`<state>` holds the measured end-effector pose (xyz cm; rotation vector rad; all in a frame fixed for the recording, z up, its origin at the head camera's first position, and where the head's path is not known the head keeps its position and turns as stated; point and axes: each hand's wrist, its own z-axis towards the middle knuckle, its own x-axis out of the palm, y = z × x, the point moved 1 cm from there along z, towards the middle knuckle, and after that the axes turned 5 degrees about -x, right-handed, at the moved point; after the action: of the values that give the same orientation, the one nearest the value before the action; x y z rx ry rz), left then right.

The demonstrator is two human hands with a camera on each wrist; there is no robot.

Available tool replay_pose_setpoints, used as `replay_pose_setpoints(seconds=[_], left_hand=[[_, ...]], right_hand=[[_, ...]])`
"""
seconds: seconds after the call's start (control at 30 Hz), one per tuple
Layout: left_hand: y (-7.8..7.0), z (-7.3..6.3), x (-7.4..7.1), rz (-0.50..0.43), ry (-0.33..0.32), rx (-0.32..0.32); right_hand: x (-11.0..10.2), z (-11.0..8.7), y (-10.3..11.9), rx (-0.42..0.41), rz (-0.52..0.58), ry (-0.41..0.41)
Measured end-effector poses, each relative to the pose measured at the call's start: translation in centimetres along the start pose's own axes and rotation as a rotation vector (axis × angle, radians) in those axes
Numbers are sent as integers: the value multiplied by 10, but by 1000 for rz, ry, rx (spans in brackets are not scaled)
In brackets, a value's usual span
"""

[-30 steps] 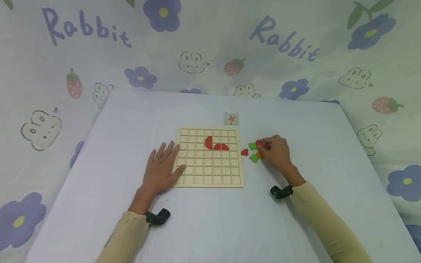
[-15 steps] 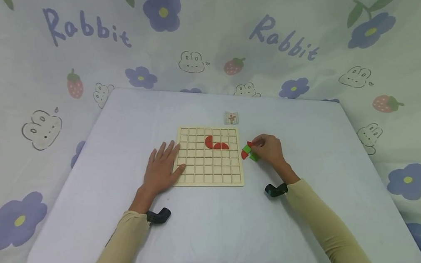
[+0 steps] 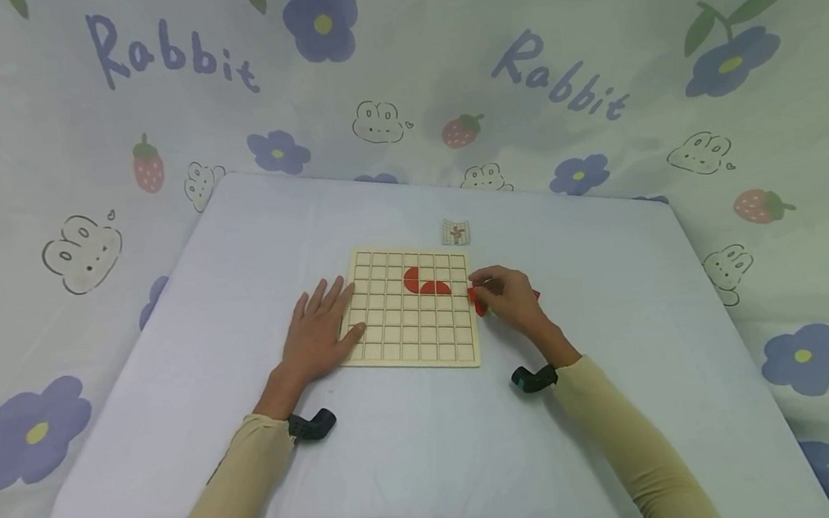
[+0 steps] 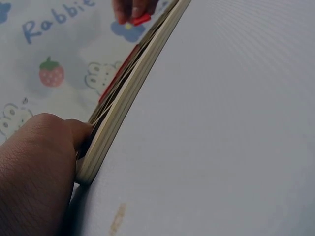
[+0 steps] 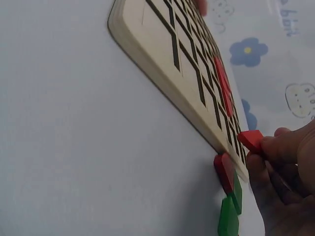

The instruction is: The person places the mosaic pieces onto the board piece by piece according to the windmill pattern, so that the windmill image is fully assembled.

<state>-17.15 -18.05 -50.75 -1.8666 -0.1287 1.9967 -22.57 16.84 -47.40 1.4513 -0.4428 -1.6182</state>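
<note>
A wooden grid board (image 3: 409,329) lies on the white table. My left hand (image 3: 317,333) rests on its left edge, fingers spread and straight, thumb over the rim. Several red pieces (image 3: 412,281) form a curved shape in the board's upper middle cells. At the board's right edge, thumb and fingers of my right hand (image 3: 508,296) pinch a red tile (image 5: 252,140) with a pointed corner. Below it in the right wrist view, a red quarter-round tile (image 5: 224,172) lies against the board's side, with green tiles (image 5: 228,217) beside it. My right hand hides most of these loose tiles in the head view.
Behind the board's far right corner lies a small pattern card (image 3: 455,232) with a red figure. The white tabletop (image 3: 417,456) extends around the board. A printed cloth (image 3: 398,71) with rabbits and flowers hangs behind the table.
My right hand has picked up a red tile from the loose pieces and moved left with it to the board's right edge. The left hand has stayed in place.
</note>
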Motion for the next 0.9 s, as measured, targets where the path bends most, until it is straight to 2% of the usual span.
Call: replay_pose_setpoints(seconds=[0.17, 0.4, 0.7, 0.9], left_hand=[[1, 0, 1, 1, 4, -1], [2, -1, 2, 4, -2, -1], [0, -1, 0, 6, -6, 1], [1, -1, 0, 4, -9, 6]], right_hand=[[16, 6, 11, 47, 55, 40], [34, 12, 22, 44, 118, 45], [43, 14, 26, 48, 91, 19], [50, 16, 28, 31, 30, 36]])
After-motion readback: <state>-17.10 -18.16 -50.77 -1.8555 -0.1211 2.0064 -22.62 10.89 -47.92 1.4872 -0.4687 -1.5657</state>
